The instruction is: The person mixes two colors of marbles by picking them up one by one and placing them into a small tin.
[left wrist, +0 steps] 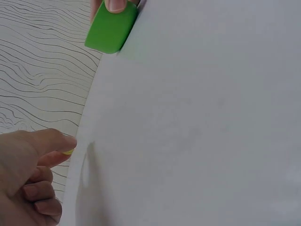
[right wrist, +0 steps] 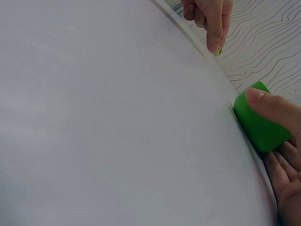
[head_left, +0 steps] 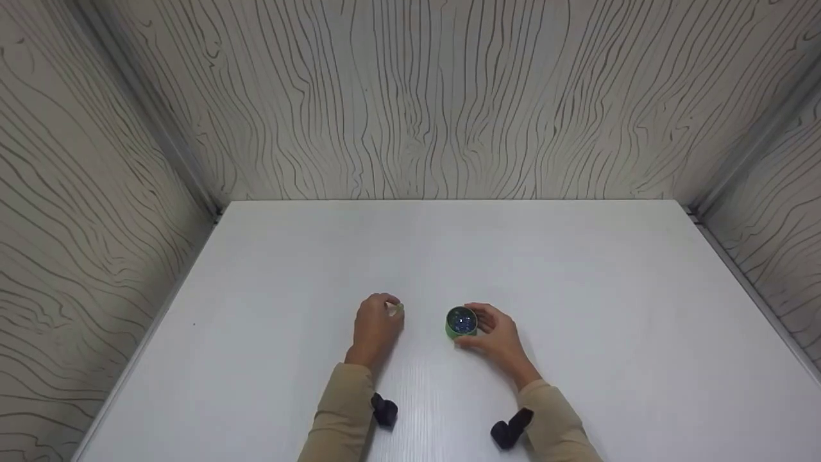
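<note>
My left hand (head_left: 377,328) pinches a small yellowish piece (left wrist: 68,152) between thumb and forefinger, its other fingers curled in. Most of that piece is hidden by the fingertips, so I cannot tell its kind. To the right, my right hand (head_left: 501,339) grips a small green cup (right wrist: 261,123), thumb on the near side and fingers round the far side. The cup stands upright on the white table, mouth up, with shiny dark blue contents (head_left: 462,320) inside. A short gap of table lies between the two hands.
The white table (head_left: 564,256) reaches back to a wood-grain patterned wall (head_left: 410,102), with similar walls at both sides. Black wrist cameras (head_left: 385,411) sit on the beige sleeves (head_left: 340,410). A tiny dark speck (head_left: 194,324) marks the table at left.
</note>
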Available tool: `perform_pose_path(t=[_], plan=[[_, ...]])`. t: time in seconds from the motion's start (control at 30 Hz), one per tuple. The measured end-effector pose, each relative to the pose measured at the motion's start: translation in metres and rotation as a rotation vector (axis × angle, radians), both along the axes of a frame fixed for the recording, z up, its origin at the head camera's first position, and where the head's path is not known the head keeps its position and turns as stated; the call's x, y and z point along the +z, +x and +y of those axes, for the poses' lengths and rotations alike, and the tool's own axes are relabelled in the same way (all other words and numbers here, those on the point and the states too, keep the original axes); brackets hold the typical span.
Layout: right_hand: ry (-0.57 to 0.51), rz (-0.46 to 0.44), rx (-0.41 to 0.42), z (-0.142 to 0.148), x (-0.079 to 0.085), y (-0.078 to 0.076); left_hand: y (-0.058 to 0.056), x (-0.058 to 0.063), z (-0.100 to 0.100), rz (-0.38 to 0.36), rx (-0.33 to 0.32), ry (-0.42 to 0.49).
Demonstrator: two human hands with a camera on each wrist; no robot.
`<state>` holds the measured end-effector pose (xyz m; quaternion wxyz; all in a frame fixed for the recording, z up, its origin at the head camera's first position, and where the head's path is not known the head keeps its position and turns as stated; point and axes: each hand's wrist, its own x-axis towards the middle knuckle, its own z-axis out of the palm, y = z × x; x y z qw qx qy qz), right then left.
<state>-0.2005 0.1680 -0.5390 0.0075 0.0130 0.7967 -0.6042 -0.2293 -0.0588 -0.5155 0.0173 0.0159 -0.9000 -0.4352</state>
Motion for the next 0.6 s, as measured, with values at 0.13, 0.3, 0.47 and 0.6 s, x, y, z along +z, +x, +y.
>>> perform_pose_path(t=[0.13, 0.3, 0.47, 0.6], plan=[[0.006, 0.002, 0.001, -0.0001, -0.0003, 0.0002, -0.0001, 0.0009, 0.001, 0.042, -0.006, -0.025], [0.006, -0.006, -0.003, 0.0009, -0.0021, -0.0009, 0.0003, 0.0026, 0.0021, 0.085, -0.014, -0.045], [0.013, -0.017, -0.004, 0.0005, -0.0025, -0.0011, 0.001, 0.004, 0.0023, 0.12, -0.025, -0.057], [0.01, -0.009, -0.002, -0.0005, -0.0008, -0.001, 0.0023, 0.0055, 0.003, 0.14, -0.035, -0.053]])
